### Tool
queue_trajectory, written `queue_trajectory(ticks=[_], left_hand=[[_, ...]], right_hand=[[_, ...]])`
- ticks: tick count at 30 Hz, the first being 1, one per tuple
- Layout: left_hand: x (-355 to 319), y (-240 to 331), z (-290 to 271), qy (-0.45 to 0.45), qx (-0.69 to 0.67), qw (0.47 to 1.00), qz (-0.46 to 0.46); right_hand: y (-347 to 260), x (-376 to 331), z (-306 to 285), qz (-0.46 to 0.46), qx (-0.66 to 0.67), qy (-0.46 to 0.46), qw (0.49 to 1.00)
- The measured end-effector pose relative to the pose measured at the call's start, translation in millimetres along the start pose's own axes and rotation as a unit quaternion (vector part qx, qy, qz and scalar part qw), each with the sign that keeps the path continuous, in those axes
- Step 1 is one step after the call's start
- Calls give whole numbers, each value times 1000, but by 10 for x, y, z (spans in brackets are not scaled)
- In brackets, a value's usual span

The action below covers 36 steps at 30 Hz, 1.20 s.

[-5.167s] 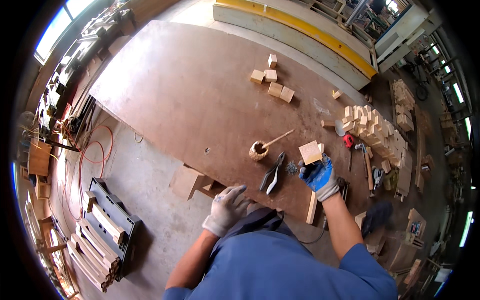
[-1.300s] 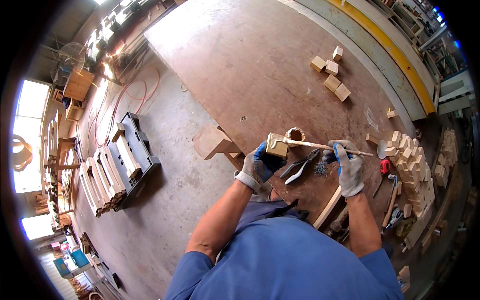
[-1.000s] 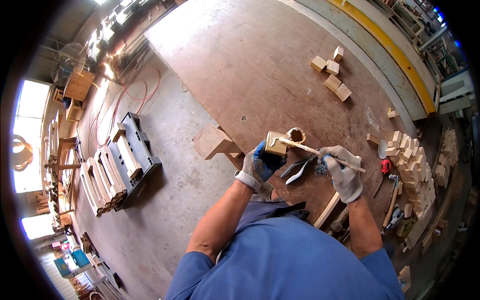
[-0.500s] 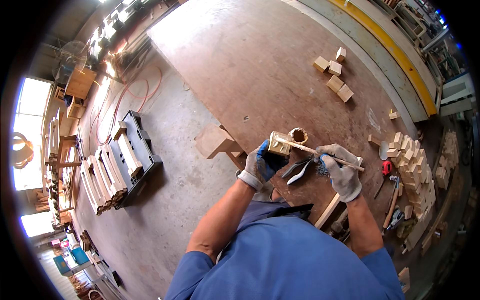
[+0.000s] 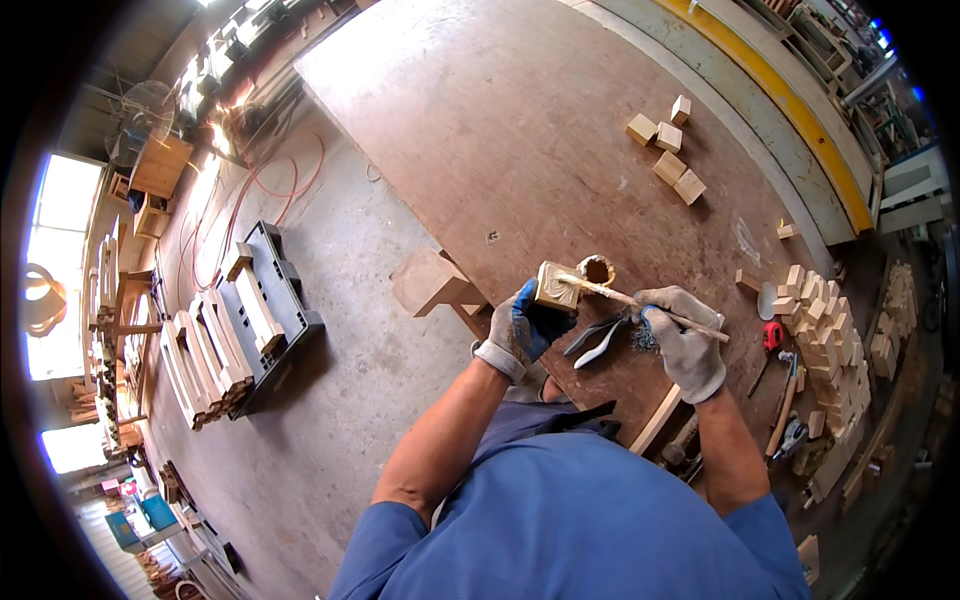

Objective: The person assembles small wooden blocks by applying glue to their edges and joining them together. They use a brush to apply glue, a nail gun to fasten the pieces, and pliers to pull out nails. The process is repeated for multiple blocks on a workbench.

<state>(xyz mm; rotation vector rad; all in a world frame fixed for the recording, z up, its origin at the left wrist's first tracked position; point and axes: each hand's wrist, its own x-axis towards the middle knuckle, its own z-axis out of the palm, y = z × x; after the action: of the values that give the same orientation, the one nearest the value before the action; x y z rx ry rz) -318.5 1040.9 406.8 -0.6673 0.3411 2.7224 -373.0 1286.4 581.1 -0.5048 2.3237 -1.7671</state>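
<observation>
My left hand [image 5: 520,325], in a grey glove with blue fingers, is closed around a small wooden block [image 5: 556,286]. Pale glue-like paste is smeared over the block's upturned face. A thin wooden stick [image 5: 625,297] rests its coated tip against that face. My gloved right hand [image 5: 688,340] grips the stick near its other end. Just beyond the block stands a small round pot [image 5: 597,270] with a paste-crusted rim, partly hidden by the stick. Between my hands, pliers with pale and dark handles [image 5: 598,341] lie on the brown worktable [image 5: 470,150].
Several loose wooden blocks [image 5: 669,137] lie farther off on the table. To the right is a stack of blocks [image 5: 828,335], with a red-handled tool [image 5: 773,336] and a hammer [image 5: 783,410] beside it. Slotted wooden pieces [image 5: 205,355] and a black pallet [image 5: 290,300] are on the floor at left.
The stick's tip has shifted slightly over the block's face, and the paste there now looks more spread out. Both hands keep their holds, almost in the same place.
</observation>
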Motion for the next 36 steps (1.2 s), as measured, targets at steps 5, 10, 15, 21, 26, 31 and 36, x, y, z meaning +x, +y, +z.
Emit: queue_trajectory(ticks=[5, 10, 15, 21, 26, 31, 36], left_hand=[[-4, 12, -65, 5, -24, 1000, 5], [-11, 10, -8, -9, -18, 1000, 4], [-19, 20, -35, -15, -30, 999, 4], [-34, 15, 1, -15, -15, 1000, 5], [-52, 20, -24, -24, -13, 1000, 9], [-60, 24, -12, -8, -1, 1000, 13], [-69, 16, 20, -19, -2, 1000, 20]], right_hand=[[-35, -7, -52, 20, 1, -37, 999], [52, 7, -33, -31, -12, 7, 999], [-87, 3, -54, 27, 11, -41, 999], [-58, 10, 54, -29, -8, -40, 999], [-90, 11, 23, -16, 8, -56, 998], [-11, 15, -21, -40, -3, -56, 998], [-54, 25, -58, -29, -18, -20, 999]])
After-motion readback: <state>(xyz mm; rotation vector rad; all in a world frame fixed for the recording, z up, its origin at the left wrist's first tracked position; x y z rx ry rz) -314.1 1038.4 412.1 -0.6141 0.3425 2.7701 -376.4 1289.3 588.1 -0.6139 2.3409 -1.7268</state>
